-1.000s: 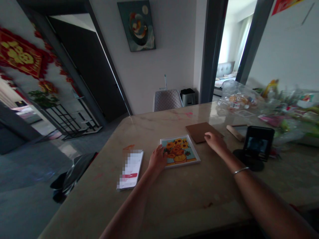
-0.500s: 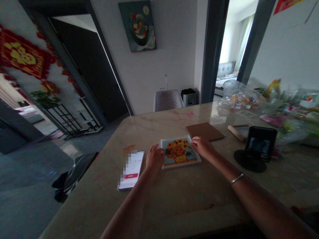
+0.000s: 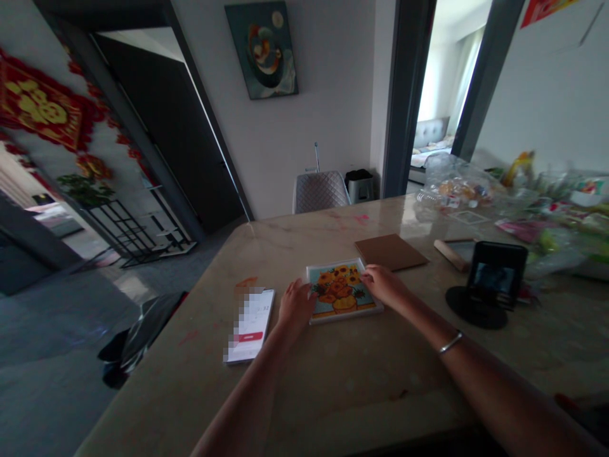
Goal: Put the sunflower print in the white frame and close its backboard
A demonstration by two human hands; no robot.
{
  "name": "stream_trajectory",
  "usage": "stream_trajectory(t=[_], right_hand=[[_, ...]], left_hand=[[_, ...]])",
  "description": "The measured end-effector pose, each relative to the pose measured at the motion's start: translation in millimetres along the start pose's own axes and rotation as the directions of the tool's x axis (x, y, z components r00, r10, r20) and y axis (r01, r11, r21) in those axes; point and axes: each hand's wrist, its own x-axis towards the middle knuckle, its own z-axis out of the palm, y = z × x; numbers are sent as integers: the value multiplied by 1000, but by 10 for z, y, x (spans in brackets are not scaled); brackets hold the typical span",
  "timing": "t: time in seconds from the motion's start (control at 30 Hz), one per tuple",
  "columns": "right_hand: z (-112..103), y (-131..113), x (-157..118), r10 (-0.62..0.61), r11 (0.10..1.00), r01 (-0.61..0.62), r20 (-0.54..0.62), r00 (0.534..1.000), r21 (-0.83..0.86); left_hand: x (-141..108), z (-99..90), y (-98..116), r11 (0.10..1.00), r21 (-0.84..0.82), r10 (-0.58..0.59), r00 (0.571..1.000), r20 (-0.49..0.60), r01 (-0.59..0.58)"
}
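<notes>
A sunflower picture in a white frame lies face up on the marble table. Against its left edge rests my left hand, the thumb over the border and the fingers a little apart. My right hand is at the upper right edge of the picture, its fingers pressed together on the border; the fingertips are small and dim. Left of my left hand lies a phone with a lit screen. Beyond the picture, to the right, is a flat brown board.
A black stand with a screen is right of my right forearm. Behind it lies a light frame-like item. Plastic bags and packages crowd the far right. A chair stands past the far edge.
My right hand has shifted slightly left and down along the picture's right edge. My left hand has moved slightly down, its fingers lower at the left edge. The picture has hardly moved.
</notes>
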Motion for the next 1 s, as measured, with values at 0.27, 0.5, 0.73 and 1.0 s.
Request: stream_trajectory(t=[0.27,0.5,0.73,1.0], right_hand=[[-55,-17,-8,-11,999,13,50,999,-33],[-43,4,-9,-24,998,19,70,997,62],[-26,30,-14,-19,996,10,99,995,87],[11,-30,-9,56,998,-58,83,995,26]], left_hand=[[2,24,-18,999,45,2,1000,-6,-2],[-8,13,10,998,39,51,999,5,-52],[-25,-6,68,993,-5,120,990,75,-120],[-36,52,49,1000,-6,20,993,120,-19]])
